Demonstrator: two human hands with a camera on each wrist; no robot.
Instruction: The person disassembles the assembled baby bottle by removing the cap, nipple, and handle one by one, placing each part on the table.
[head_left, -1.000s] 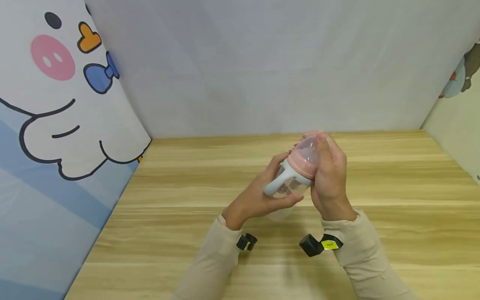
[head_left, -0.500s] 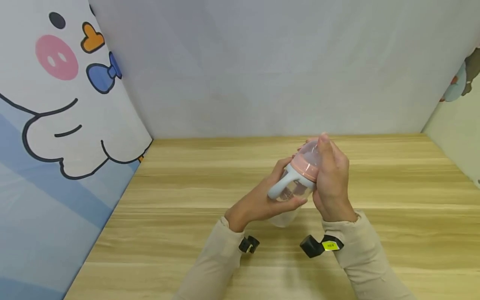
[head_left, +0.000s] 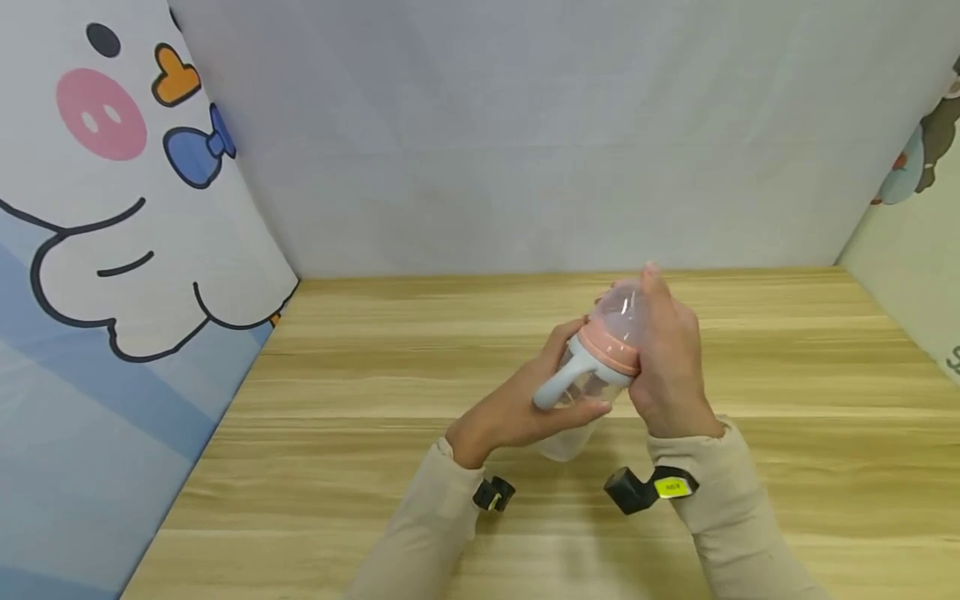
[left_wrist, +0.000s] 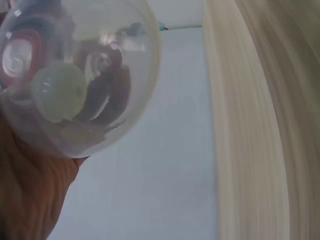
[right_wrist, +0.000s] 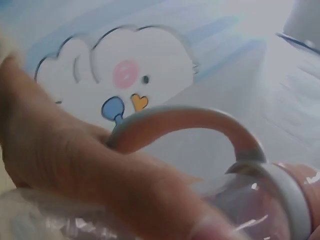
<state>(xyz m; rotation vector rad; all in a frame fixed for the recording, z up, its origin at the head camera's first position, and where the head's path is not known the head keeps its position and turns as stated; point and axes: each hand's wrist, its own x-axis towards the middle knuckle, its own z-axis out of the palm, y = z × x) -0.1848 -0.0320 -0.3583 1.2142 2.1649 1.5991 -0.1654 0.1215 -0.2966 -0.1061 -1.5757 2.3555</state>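
Covering the lower frame: wooden table (head_left: 315, 467). Baby bottle (head_left: 594, 387) tilted just right of frame centre, top toward upper right. Right hand (head_left: 671, 358) wrapped round its clear cap (head_left: 617, 310) (thumb sticking up), left hand (head_left: 517, 406) grasping the body lower down. Pale handle (head_left: 561, 382) angles to lower left; pink collar (head_left: 609, 348) sits right under the cap.

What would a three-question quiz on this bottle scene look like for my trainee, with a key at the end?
1. On the bottle, what colour is the ring just below the clear cap? A) green B) pink C) black
2. True or false: the bottle stands upright with no hand touching it.
3. Which hand holds the bottle below the ring, and which is at the clear cap?

Key: 1. B. 2. False. 3. Left hand below the ring; right hand at the clear cap.
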